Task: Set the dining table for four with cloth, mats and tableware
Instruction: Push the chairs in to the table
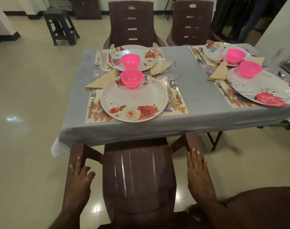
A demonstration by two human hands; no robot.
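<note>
A grey tablecloth (198,100) covers the table, which holds four place settings. Each has a floral mat (180,109), a flowered plate (134,100) and a pink bowl (131,78). A fork (91,103), a knife (171,96) and a spoon (174,86) flank the nearest plate, with a folded beige napkin (99,81) beside it. Below me a brown plastic chair (139,176) faces the table. My left hand (79,177) holds its left armrest, thumb and a finger curled over the inner edge. My right hand (198,172) lies flat on the right armrest, fingers straight.
Two more brown chairs (131,22) (192,22) stand at the table's far side, and another chair (264,207) is at my lower right. A dark stool (60,25) stands on the tiled floor at the back left. Clear glasses (276,58) sit near the right-hand settings.
</note>
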